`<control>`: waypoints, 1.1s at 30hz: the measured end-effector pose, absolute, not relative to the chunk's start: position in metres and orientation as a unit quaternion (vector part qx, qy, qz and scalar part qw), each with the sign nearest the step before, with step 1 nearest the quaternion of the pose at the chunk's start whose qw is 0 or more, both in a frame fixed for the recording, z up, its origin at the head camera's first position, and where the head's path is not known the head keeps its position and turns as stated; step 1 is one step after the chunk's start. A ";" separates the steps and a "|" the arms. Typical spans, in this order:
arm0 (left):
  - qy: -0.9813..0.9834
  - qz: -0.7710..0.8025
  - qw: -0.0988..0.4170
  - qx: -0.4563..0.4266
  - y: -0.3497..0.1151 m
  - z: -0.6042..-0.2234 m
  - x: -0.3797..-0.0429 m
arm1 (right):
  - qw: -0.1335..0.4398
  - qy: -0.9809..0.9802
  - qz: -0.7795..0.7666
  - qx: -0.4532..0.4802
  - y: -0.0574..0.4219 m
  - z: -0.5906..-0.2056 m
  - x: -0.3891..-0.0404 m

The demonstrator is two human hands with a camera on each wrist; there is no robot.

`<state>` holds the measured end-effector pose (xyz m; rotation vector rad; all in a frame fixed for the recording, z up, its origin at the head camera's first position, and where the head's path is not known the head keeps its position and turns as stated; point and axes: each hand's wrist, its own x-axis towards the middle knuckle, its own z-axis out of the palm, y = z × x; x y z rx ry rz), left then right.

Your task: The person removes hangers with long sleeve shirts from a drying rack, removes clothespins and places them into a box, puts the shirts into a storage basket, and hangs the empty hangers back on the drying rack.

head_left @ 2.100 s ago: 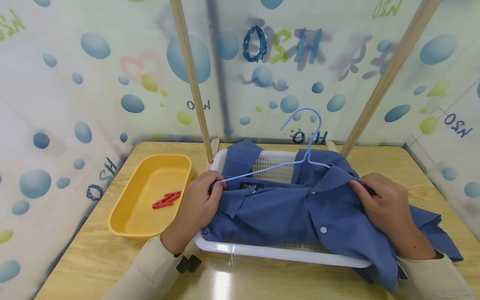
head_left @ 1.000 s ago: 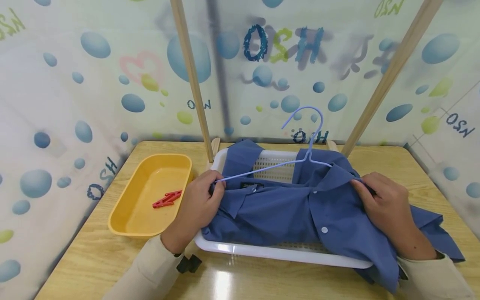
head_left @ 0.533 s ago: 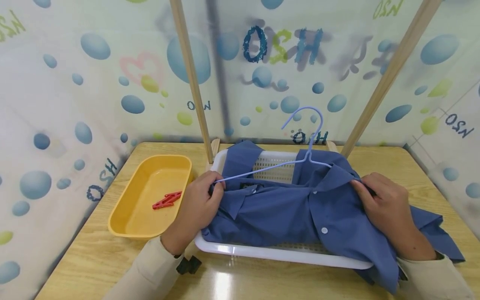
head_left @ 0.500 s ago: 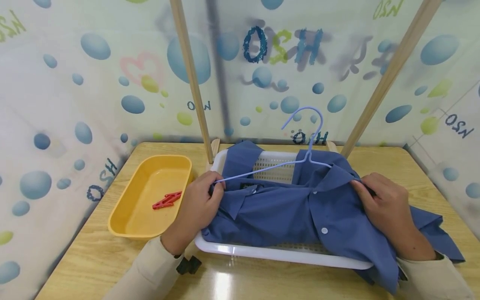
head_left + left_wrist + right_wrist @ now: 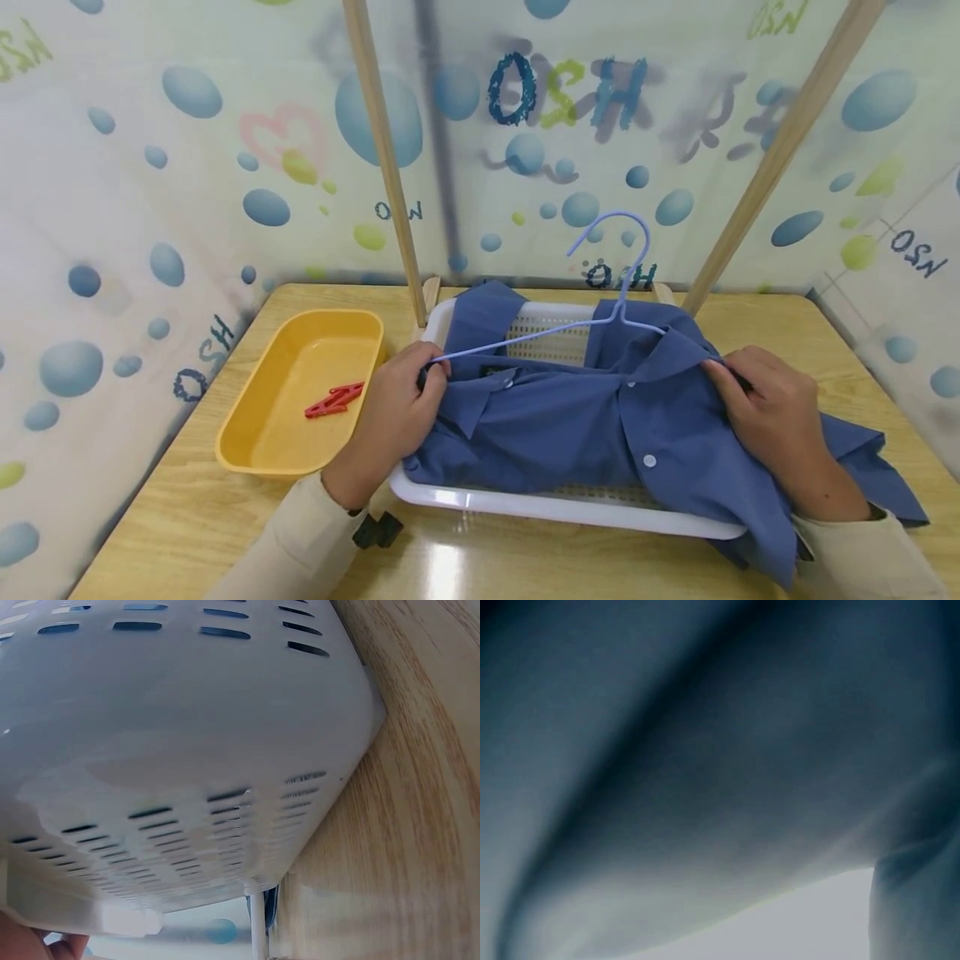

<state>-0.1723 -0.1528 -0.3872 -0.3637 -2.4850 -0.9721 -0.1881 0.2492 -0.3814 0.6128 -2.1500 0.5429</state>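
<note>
A blue button-up shirt lies over a white plastic basket in the head view. A thin lilac clothes hanger stands with its hook up, its right arm passing under the shirt's collar. My left hand grips the hanger's left end together with the shirt's shoulder. My right hand pinches the shirt at its other shoulder, thumb on top; the hanger's right end is hidden by cloth. In the left wrist view the basket's slotted wall fills most of the picture. Blurred shirt cloth covers the right wrist view.
A yellow tub with red clothes pegs inside stands left of the basket on the wooden table. Two wooden poles rise behind the basket, before a patterned wall sheet. One sleeve hangs out at right.
The hanger's hook has shifted slightly to the right, and its left arm has moved a little in my left hand. Both hands stay almost still on the same places.
</note>
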 end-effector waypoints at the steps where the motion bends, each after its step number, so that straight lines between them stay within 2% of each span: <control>1: -0.900 -0.351 0.223 -0.132 -0.153 -0.388 -0.172 | 0.410 -0.852 0.215 0.243 0.249 -0.382 -0.188; 33: -0.897 -0.365 0.212 -0.134 -0.153 -0.385 -0.170 | 0.414 -0.848 0.233 0.234 0.246 -0.383 -0.187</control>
